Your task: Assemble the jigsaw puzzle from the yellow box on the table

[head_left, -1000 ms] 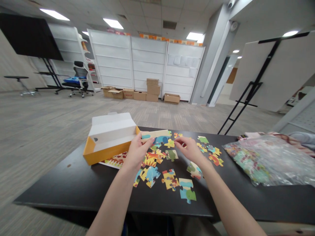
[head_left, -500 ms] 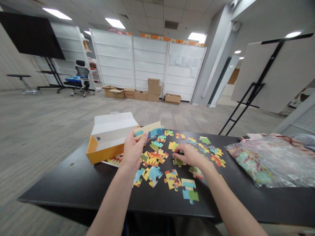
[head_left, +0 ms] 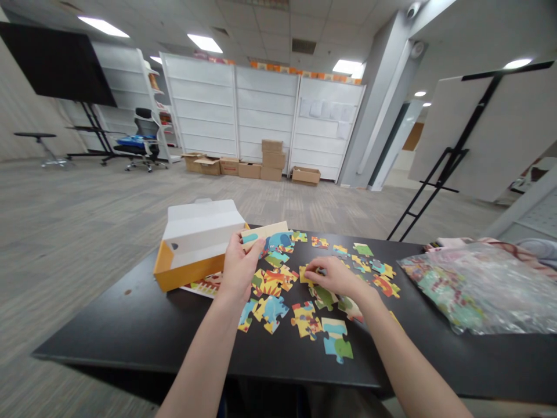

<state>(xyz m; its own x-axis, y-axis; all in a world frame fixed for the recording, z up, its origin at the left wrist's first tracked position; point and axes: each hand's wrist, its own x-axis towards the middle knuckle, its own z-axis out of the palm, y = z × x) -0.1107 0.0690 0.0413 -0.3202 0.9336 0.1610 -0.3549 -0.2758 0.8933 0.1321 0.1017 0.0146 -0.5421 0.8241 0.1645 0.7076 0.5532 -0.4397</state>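
Note:
My left hand (head_left: pixel 237 268) pinches a flat, joined section of jigsaw puzzle (head_left: pixel 277 242), cream with a blue elephant-like figure, tilted above the table. My right hand (head_left: pixel 334 276) is closed, its fingertips down on a yellow puzzle piece (head_left: pixel 303 275) that they partly cover. Just below that hand lies a green puzzle piece (head_left: pixel 324 298). Nearer to me are a blue-and-green puzzle piece (head_left: pixel 337 339) and a yellow puzzle piece with a figure (head_left: pixel 306 320). An orange-yellow cluster of pieces (head_left: pixel 273 281) rests between the hands.
An open yellow-and-white box (head_left: pixel 187 268) stands on the black table (head_left: pixel 130 331) at left, partly over a printed sheet (head_left: pixel 204 285). Several loose pieces are scattered at the right rear. A clear plastic bag (head_left: pixel 487 284) lies on the right. Beyond are cardboard boxes (head_left: pixel 272 159) and a whiteboard stand (head_left: pixel 452 157).
The green piece under my right hand has shifted slightly right and towards me. My right fingertips have come onto the yellow piece. My left hand has moved slightly right with the held puzzle section.

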